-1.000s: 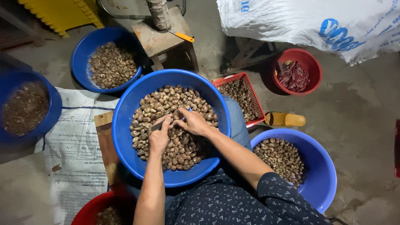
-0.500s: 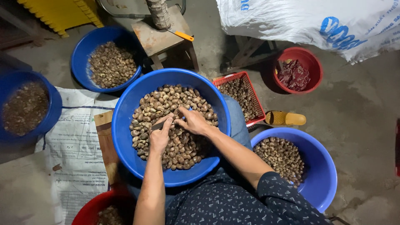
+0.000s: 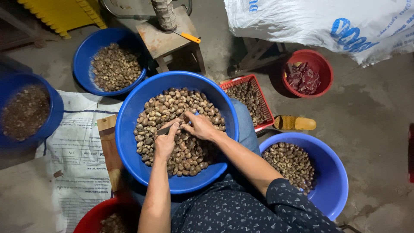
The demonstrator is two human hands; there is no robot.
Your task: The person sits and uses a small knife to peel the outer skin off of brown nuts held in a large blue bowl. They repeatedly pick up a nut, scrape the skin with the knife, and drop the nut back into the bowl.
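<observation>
A big blue basin (image 3: 129,116) on my lap holds a heap of brown cashew nuts (image 3: 189,151). Both hands meet over the heap. My left hand (image 3: 164,142) grips a small dark knife (image 3: 163,130) with the index finger laid along it. My right hand (image 3: 199,126) is closed on a nut held against the blade; the nut itself is mostly hidden by the fingers.
Around me stand a blue basin of nuts (image 3: 114,67) far left, another blue basin (image 3: 26,112) at the left edge, a blue basin of pale kernels (image 3: 302,166) at right, a red crate (image 3: 250,101), a red bowl (image 3: 306,73), a metal stool (image 3: 168,39), a white sack (image 3: 327,21), a yellow sandal (image 3: 295,123).
The hands have stayed together over the basin with only slight finger movement. Nothing else has shifted.
</observation>
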